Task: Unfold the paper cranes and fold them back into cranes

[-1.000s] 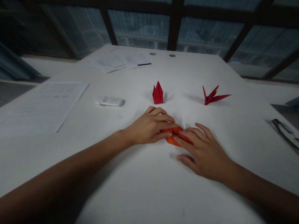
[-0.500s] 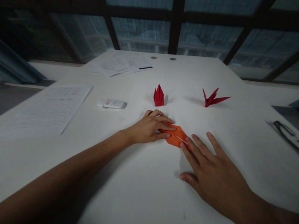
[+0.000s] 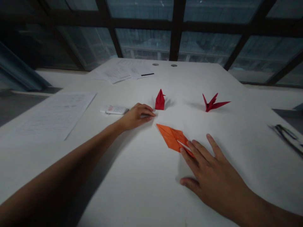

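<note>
A folded orange paper (image 3: 174, 138), pointed at its far left end, lies flat on the white table. My right hand (image 3: 210, 170) rests on its near right end, with fingers spread and the fingertips hiding that part. My left hand (image 3: 138, 115) is off the orange paper, its fingers loosely stretched out and holding nothing. Those fingertips are close beside a red origami figure (image 3: 160, 101) that stands upright; whether they touch it I cannot tell. Farther right stands a red origami crane (image 3: 213, 103) with its points spread.
A white correction tape dispenser (image 3: 115, 109) lies just behind my left hand. Printed sheets (image 3: 52, 115) are on the left, with more papers (image 3: 120, 71) at the back and a dark strip on them. Black-framed glasses (image 3: 287, 134) lie at the right edge.
My left hand has let go of the orange paper and moved left and away from me, beside the red figure. That figure has turned a little. My right hand stays on the paper.
</note>
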Available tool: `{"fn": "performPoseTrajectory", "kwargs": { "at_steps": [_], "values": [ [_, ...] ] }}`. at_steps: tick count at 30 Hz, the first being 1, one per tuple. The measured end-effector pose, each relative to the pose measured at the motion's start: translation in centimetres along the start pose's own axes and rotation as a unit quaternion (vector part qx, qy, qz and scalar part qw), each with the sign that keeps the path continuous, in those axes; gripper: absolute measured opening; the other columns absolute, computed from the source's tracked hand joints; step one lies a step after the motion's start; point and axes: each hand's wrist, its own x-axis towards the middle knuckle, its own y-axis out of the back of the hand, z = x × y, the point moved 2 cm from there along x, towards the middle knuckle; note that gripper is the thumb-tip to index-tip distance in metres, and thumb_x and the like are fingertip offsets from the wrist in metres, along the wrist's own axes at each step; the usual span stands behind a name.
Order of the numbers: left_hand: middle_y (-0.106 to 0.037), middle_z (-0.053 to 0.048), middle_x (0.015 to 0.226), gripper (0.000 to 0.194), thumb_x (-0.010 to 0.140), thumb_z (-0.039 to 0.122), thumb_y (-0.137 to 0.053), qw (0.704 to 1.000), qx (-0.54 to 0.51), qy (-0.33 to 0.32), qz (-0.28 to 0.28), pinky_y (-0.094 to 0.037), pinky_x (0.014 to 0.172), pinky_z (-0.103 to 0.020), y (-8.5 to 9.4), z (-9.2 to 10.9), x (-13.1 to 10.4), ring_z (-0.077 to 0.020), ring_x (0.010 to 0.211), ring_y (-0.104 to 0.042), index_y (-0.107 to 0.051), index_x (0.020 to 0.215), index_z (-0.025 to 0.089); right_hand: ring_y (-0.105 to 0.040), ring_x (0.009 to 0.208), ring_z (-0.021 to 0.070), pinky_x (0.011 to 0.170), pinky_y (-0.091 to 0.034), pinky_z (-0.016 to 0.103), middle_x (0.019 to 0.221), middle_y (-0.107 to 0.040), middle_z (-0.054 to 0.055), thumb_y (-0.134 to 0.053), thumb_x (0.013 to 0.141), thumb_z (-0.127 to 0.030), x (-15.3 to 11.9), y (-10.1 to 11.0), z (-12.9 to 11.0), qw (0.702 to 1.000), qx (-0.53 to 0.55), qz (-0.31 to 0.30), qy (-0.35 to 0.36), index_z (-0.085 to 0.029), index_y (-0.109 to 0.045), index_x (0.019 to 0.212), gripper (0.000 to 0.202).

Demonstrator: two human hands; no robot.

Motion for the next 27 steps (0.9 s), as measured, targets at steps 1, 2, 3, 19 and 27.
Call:
{"fn": "performPoseTrajectory", "kwargs": {
  "at_steps": [1, 2, 3, 19, 27],
  "values": [
    [-0.075, -0.010, 0.118, 0.029, 0.096, 0.042, -0.063, 1.000, -0.012, 0.015, 0.014, -0.046, 0.108, -0.042, 0.1, -0.2, 0.0, -0.0242, 0.112, -0.067, -0.081, 0.105, 0.022, -0.052, 0.141, 0.0378, 0.128, -0.015, 0.071, 0.144, -0.066, 0.016, -0.050, 0.095, -0.072, 0.0, 0.0, 0.0, 1.000, -0.001, 0.003, 0.001, -0.015, -0.063, 0.141, 0.074],
    [-0.076, -0.009, 0.115, 0.030, 0.097, 0.043, -0.062, 0.999, -0.024, 0.029, 0.026, -0.048, 0.107, -0.040, 0.1, -0.2, 0.0, -0.0232, 0.109, -0.068, -0.080, 0.103, 0.021, -0.052, 0.141, 0.0375, 0.128, -0.014, 0.070, 0.143, -0.067, 0.016, -0.049, 0.095, -0.073, 0.0, -0.1, 0.0, 1.000, -0.001, 0.007, 0.002, -0.016, -0.063, 0.140, 0.074],
    [-0.077, -0.008, 0.112, 0.030, 0.097, 0.044, -0.061, 0.998, -0.034, 0.037, 0.032, -0.049, 0.105, -0.038, 0.1, 0.0, 0.0, -0.0224, 0.108, -0.068, -0.080, 0.101, 0.021, -0.052, 0.141, 0.0373, 0.128, -0.014, 0.071, 0.143, -0.067, 0.016, -0.049, 0.095, -0.072, 0.0, -0.1, 0.0, 1.000, -0.002, 0.012, 0.004, -0.016, -0.064, 0.140, 0.074],
    [-0.075, -0.004, 0.108, 0.013, 0.091, 0.035, -0.071, 0.998, 0.036, 0.043, -0.013, -0.046, 0.101, -0.039, -1.6, 2.2, -0.2, -0.0222, 0.107, -0.065, -0.073, 0.093, 0.022, -0.059, 0.134, 0.0402, 0.124, -0.015, 0.074, 0.136, -0.070, 0.020, -0.048, 0.099, -0.066, 0.0, -0.6, -0.1, 0.997, 0.025, 0.070, 0.030, -0.013, -0.063, 0.139, 0.067],
    [-0.073, -0.008, 0.107, 0.019, 0.101, 0.032, -0.057, 0.997, 0.011, -0.025, 0.067, -0.046, 0.097, -0.039, -1.2, 5.7, -0.6, -0.0217, 0.104, -0.063, -0.069, 0.104, 0.019, -0.062, 0.129, 0.0371, 0.123, -0.015, 0.070, 0.133, -0.073, 0.017, -0.047, 0.101, -0.061, 0.2, -0.8, 0.1, 0.995, 0.004, 0.098, 0.033, -0.015, -0.066, 0.134, 0.059]
  ]
}}
